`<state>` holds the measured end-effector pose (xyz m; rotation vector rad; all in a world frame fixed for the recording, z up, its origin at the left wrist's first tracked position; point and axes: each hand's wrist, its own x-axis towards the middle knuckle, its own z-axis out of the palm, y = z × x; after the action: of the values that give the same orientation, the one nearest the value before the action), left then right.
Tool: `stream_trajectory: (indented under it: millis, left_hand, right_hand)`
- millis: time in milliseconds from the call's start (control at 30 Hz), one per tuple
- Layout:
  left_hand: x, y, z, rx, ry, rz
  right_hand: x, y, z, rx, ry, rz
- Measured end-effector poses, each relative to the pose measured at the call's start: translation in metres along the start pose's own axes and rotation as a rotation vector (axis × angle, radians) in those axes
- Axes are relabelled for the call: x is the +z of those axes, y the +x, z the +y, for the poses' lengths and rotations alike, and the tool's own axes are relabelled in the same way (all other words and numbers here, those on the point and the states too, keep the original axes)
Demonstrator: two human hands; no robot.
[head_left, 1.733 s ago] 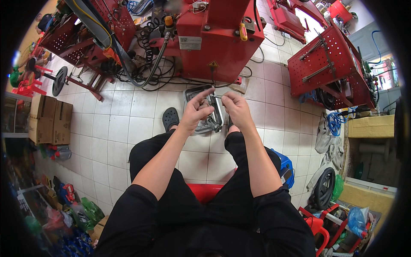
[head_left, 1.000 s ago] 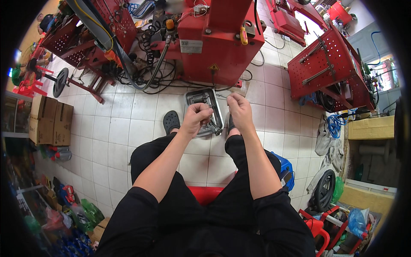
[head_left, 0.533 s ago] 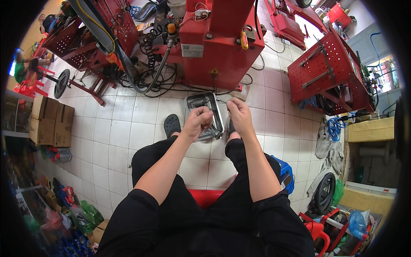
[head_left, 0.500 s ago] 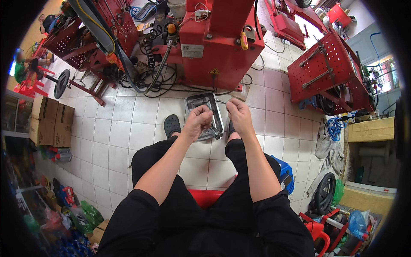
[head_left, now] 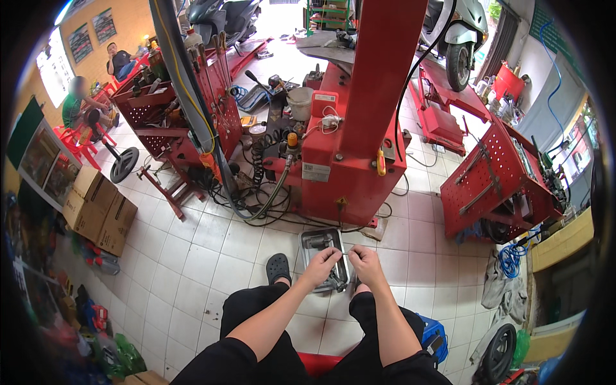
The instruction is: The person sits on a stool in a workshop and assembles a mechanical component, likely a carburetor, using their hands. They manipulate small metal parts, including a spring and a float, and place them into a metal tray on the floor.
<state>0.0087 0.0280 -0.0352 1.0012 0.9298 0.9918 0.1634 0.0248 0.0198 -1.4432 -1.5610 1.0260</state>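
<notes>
Over a grey metal tray (head_left: 301, 256) on the floor, both of my hands are raised close together with fingers pinched. A thin, short metal piece (head_left: 345, 253) shows in the small gap between them. My right hand (head_left: 366, 264) pinches it, its knuckles turned upward. The fingertips of my left hand (head_left: 321, 265) are closed at its other side; whether they grip it too is too small to tell. In the tray lie dark metal parts (head_left: 316, 242), partly hidden by my left hand, and a cylindrical part (head_left: 338, 283) at its near end.
A red machine base (head_left: 346, 186) with a post stands just beyond the tray, black cables (head_left: 256, 215) lying along its foot. Red perforated tool carts (head_left: 478, 186) stand on both sides. Cardboard boxes (head_left: 99, 208) are at left, a blue case (head_left: 434, 337) by my right leg. Two people sit far left.
The view has tipped upward, so the tray and hands sit lower and more of the workshop shows. My hands have come closer together, the thin metal piece now between them.
</notes>
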Motion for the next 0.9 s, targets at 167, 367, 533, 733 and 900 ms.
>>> stream_trajectory:
  millis: [167,367,533,733,900]
  left_hand:
    - [-0.001,-0.006,0.005,-0.293,-0.105,-0.037]
    - [-0.035,0.008,-0.021,-0.256,-0.676,0.131]
    - [-0.021,0.004,0.022,-0.162,-0.853,0.256]
    - [-0.031,0.006,0.012,-0.216,-0.886,0.285]
    - [-0.033,0.01,0.017,-0.295,-0.749,0.386]
  right_hand:
    - [0.003,-0.006,-0.001,0.013,-0.129,-0.064]
    - [0.01,0.007,0.072,0.225,-0.082,0.079]
    - [0.022,0.012,0.163,0.553,-0.178,0.116]
    - [0.092,0.012,0.229,0.637,-0.637,-0.281]
    - [0.142,-0.005,0.292,0.561,-0.976,-0.372]
